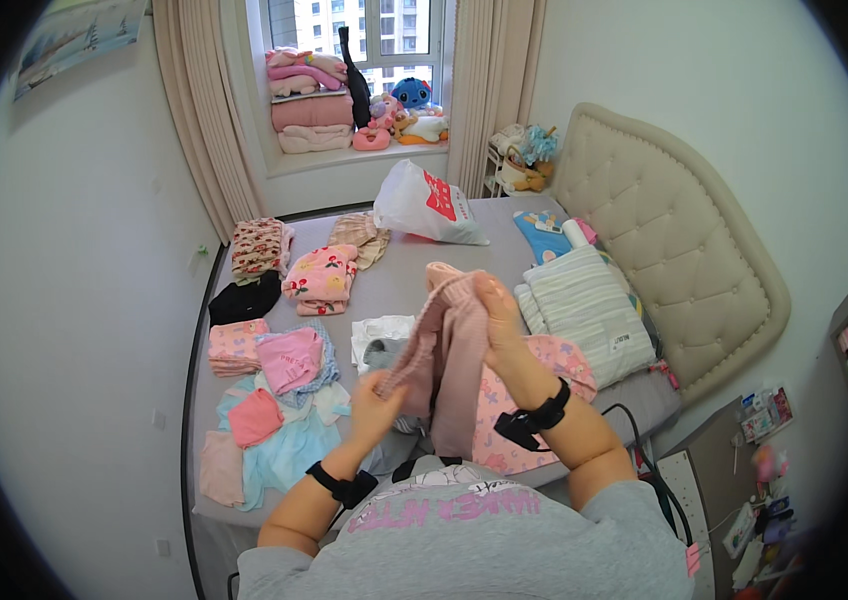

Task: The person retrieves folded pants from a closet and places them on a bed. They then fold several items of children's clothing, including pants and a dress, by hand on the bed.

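Note:
Between my two hands a pair of dusty-pink pants [459, 375] hangs in the air above the near side of the bed, its gathered waistband stretched at the top. My left hand [374, 410] is closed on the waistband's lower left edge. Higher up and to the right, my right hand [500, 315] grips the other side of the band. Behind and below the pants lies a pink patterned cloth [534, 400], partly covered by my right forearm. White and grey clothes [379, 335] lie just beyond my left hand.
Folded clothes fill the bed's left side, among them a pink top [291, 358] and a cherry-print garment [322, 278]. A white plastic bag [419, 205] stands at the far edge. A striped white quilt [589, 310] lies by the padded headboard [684, 230]. A cluttered desk [719, 470] is at right.

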Motion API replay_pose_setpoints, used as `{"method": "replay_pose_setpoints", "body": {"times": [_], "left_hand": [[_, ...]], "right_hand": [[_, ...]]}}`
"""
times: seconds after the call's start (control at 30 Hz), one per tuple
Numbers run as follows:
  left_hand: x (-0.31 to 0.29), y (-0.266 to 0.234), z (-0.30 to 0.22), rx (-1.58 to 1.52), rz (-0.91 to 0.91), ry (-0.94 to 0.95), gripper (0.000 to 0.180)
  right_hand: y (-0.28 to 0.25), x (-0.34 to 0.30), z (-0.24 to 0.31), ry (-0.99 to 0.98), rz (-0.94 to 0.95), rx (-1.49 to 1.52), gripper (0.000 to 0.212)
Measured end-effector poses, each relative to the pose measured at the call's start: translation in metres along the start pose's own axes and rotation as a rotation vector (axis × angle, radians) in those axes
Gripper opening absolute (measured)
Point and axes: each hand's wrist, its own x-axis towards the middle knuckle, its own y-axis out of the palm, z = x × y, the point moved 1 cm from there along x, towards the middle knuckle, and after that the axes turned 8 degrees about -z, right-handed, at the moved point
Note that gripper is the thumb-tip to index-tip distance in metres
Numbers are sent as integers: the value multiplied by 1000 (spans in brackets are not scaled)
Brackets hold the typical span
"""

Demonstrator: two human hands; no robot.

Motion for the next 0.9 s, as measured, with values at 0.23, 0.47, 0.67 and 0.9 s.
{"method": "replay_pose_setpoints", "body": {"times": [0.23,0.47,0.67,0.9], "left_hand": [[65,-83,-44,-383,-68,-60,11],[60,-57,-72,-225,140,113,17],[44,-52,-82,-239,316,118,20],[34,-67,-74,-242,202,54,17]], "right_hand": [[-150,66,67,-452,-282,-1263,29],[-45,10,-14,-195,288,-843,31],[15,-39,-52,-37,450,-490,59],[30,-47,-38,-279,620,-773,53]]}}
